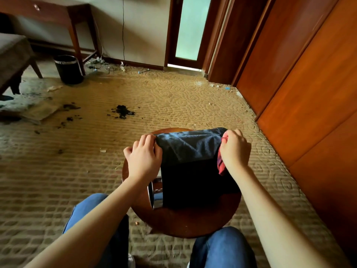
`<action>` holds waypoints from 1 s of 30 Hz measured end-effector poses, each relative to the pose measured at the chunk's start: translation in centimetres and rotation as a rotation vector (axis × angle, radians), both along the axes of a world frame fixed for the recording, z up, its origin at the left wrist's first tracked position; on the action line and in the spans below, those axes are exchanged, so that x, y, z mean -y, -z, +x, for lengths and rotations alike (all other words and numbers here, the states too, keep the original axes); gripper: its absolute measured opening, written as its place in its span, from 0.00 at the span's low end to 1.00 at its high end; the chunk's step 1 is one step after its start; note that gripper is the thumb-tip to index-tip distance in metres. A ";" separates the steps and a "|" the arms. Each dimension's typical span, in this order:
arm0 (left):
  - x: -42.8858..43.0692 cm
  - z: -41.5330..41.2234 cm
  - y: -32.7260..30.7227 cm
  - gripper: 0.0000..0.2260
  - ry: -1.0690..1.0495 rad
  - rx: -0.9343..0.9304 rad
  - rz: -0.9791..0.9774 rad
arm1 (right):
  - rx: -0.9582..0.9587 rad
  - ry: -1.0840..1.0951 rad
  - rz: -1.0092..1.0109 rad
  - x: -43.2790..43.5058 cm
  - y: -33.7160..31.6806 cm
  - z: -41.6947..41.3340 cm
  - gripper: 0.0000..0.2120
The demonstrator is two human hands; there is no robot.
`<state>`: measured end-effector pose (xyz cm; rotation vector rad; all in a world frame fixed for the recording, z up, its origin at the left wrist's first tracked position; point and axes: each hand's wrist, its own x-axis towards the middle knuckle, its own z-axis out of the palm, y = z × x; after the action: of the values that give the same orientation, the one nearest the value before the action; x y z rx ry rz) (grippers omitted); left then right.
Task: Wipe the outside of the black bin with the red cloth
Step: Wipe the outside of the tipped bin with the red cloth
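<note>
A black bin [195,175] lies on its side on a round wooden stool [193,223], with its chrome rim [155,196] toward me and its dusty far end pointing away. My left hand [144,157] grips the bin's far left edge with curled fingers. At the bin's far right edge, my right hand [234,149] holds the red cloth [221,163] bunched in its fingers. The cloth hangs down along the bin's right side, and most of it is hidden behind my hand and wrist.
A second black bin [68,69] with a chrome rim stands upright at the back left beside a wooden desk leg [76,37]. Dark debris [123,112] and scraps litter the carpet. Wooden wardrobe doors [309,84] run along the right. My knees [222,248] are below the stool.
</note>
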<state>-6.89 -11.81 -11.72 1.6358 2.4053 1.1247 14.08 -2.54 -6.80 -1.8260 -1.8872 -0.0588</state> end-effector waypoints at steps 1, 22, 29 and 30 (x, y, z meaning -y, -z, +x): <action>-0.5 -0.2 -0.1 0.14 -0.005 0.026 -0.007 | -0.017 -0.031 0.056 1.3 0.7 -0.3 0.03; -2.0 -1.3 -0.3 0.12 0.054 0.227 0.022 | -0.014 -0.282 0.243 5.0 3.3 -1.4 0.06; 0.7 0.0 1.0 0.20 0.128 0.110 0.080 | -0.012 -0.042 0.034 -1.1 0.1 0.4 0.05; 0.8 0.0 1.0 0.21 0.127 0.101 0.086 | -0.032 -0.024 0.006 -1.4 -0.1 0.4 0.05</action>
<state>-6.87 -12.62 -12.72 1.6853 2.1872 1.2715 14.51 -1.13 -6.69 -1.7900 -1.8846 -0.0266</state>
